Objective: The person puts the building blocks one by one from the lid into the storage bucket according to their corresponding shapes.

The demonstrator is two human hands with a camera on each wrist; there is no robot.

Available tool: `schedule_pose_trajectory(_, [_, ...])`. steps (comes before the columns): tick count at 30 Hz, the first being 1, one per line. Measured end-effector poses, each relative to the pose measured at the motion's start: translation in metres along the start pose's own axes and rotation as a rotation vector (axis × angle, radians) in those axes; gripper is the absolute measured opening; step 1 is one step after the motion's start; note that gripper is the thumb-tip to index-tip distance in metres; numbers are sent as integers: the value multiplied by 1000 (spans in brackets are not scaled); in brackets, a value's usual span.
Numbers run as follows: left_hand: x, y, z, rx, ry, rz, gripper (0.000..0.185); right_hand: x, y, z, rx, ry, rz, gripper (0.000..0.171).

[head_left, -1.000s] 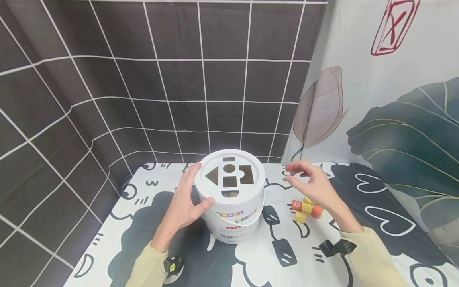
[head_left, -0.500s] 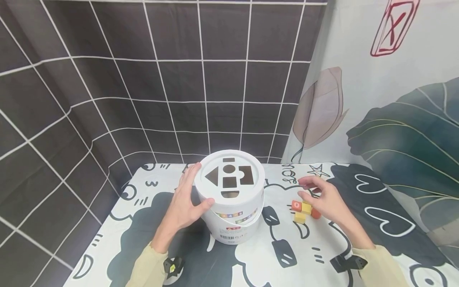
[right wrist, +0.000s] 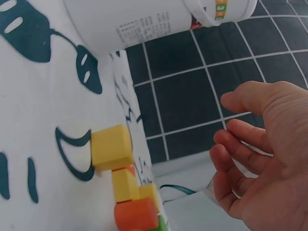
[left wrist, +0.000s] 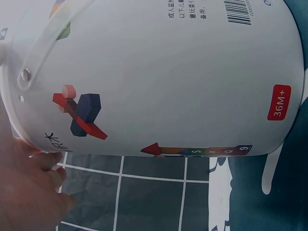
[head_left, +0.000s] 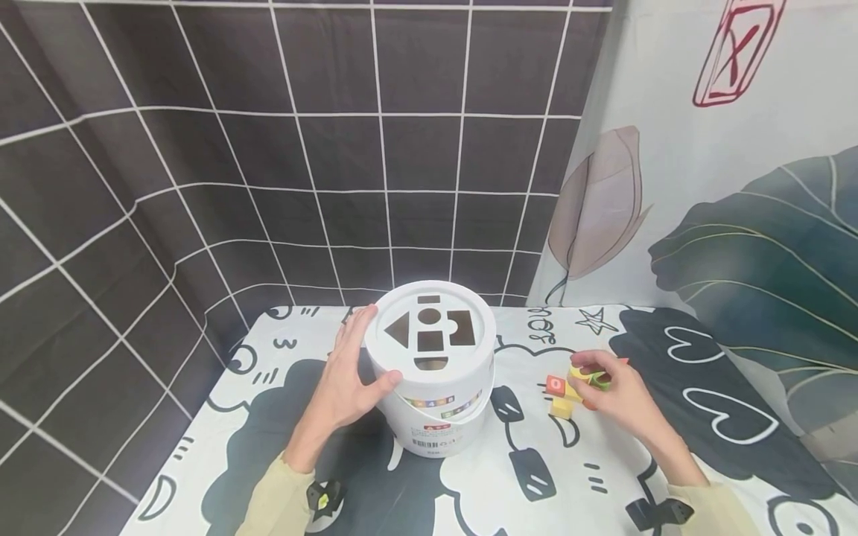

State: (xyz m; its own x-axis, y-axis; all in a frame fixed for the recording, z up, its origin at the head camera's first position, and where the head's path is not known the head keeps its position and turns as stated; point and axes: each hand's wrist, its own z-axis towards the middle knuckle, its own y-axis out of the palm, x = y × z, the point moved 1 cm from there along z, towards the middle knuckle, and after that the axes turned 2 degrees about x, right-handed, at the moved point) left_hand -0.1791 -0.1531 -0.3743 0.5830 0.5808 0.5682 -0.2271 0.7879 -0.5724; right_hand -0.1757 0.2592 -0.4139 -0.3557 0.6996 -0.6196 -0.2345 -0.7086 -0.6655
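A white bucket [head_left: 436, 439] with a wire-like handle stands upright, its lid [head_left: 383, 350] cut with several shaped holes. My left hand [head_left: 342, 383] rests against its left side, thumb on the front of the lid's rim and straight fingers along the far left. The left wrist view shows printed block pictures on the bucket's wall. My right hand [head_left: 620, 394] hovers over the small toy blocks, thumb and fingers apart, with nothing gripped between them. Among these are a red block marked O [head_left: 555, 385], a yellow block [right wrist: 110, 147], and an orange-red cylinder [right wrist: 136, 215], partly hidden in the head view.
A patterned cloth [head_left: 482, 495] with black-and-white drawings covers the table. Behind the bucket hangs a dark gridded curtain [head_left: 422, 156]. A pale curtain with a big leaf print [head_left: 784, 246] hangs at the right.
My right hand has moved right and down from beside the bucket to the blocks, now overlapping some of them. My left hand and the bucket stay in place.
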Motion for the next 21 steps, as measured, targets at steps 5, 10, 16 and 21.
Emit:
schedule_pose_trajectory(5, [0,1,-1,-4,-3,6,95,6,3,-7,-3,11,2,35])
schedule_pose_trajectory(10, [0,1,-1,2,5,8,97,9,7,-12,-9,36,0,37])
schedule_pose_trajectory(16, [-1,2,0,6,6,9,96,14,12,-18,-3,39,-3,37])
schedule_pose_trajectory(21, [0,1,0,3,0,9,94,18,16,-22,-22,85,1,35])
